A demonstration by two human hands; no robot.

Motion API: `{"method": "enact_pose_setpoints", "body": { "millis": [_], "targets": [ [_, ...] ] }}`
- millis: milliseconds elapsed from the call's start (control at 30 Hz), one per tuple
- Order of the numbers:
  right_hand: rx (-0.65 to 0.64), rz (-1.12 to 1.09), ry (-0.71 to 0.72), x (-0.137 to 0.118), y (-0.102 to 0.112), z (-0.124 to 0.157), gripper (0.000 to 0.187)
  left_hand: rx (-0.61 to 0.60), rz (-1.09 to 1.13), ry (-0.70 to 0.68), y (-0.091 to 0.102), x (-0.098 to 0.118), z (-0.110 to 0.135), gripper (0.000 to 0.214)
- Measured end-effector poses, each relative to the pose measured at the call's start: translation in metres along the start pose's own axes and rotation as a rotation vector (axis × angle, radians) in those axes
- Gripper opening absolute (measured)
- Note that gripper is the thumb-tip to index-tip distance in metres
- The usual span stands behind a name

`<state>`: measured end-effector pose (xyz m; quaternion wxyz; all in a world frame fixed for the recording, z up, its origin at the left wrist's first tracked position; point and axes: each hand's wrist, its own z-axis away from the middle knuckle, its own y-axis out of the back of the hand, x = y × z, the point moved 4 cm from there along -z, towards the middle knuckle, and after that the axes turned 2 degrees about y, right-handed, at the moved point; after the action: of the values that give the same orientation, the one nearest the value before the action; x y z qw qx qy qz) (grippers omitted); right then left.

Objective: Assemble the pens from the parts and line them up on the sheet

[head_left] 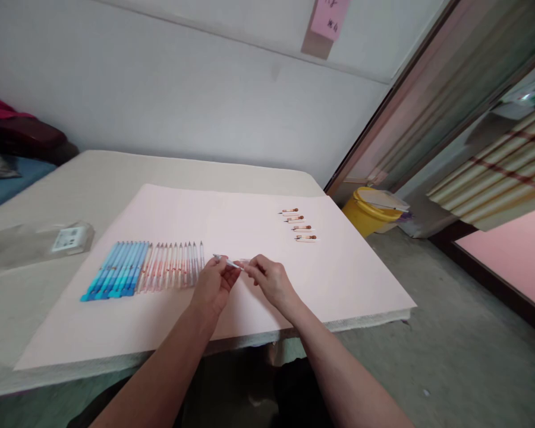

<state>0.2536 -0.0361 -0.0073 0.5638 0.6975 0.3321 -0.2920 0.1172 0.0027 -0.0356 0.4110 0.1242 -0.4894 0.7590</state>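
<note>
In front of me, over the pale pink sheet (258,315), my left hand (213,285) is closed round a slim whitish-blue pen (225,260). My right hand (267,274) pinches the pen's right end, so both hands meet on it. Its fine details are too small to make out. Just left of my left hand lies a row of clear pens with pinkish marks (172,264), side by side. Blue pens (118,270) continue that row at its left end. Beyond my right hand, several short pen parts with brown ends (302,228) lie spaced apart.
A clear plastic bag with a white label (69,239) rests on the cream table cover (111,172) at left. Behind the table rises a white wall (205,101). A yellow bucket (370,211) stands on the floor past the right edge, near a striped curtain (499,160).
</note>
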Motion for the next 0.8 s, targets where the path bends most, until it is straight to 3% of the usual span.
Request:
{"method": "enact_pose_setpoints", "body": {
  "millis": [133,233,400,567,800],
  "targets": [
    [0.095,0.329,-0.088,0.024,0.015,-0.012,0.018,0.06,0.029,-0.056,0.006,0.022,-0.007,0.012],
    [-0.002,0.588,-0.141,0.046,0.009,-0.018,0.016,0.073,0.047,-0.09,0.011,0.034,-0.012,0.011],
    [-0.126,0.735,-0.105,0.066,-0.015,-0.021,0.017,0.067,0.036,-0.095,0.014,0.034,-0.013,0.011],
    [-0.177,0.72,-0.069,0.057,-0.015,-0.02,0.017,0.107,0.018,-0.1,0.014,0.033,-0.013,0.011],
    [-0.13,0.571,0.087,0.025,0.001,-0.009,0.014,0.146,0.008,-0.142,0.016,0.037,-0.015,0.011]
  ]
}}
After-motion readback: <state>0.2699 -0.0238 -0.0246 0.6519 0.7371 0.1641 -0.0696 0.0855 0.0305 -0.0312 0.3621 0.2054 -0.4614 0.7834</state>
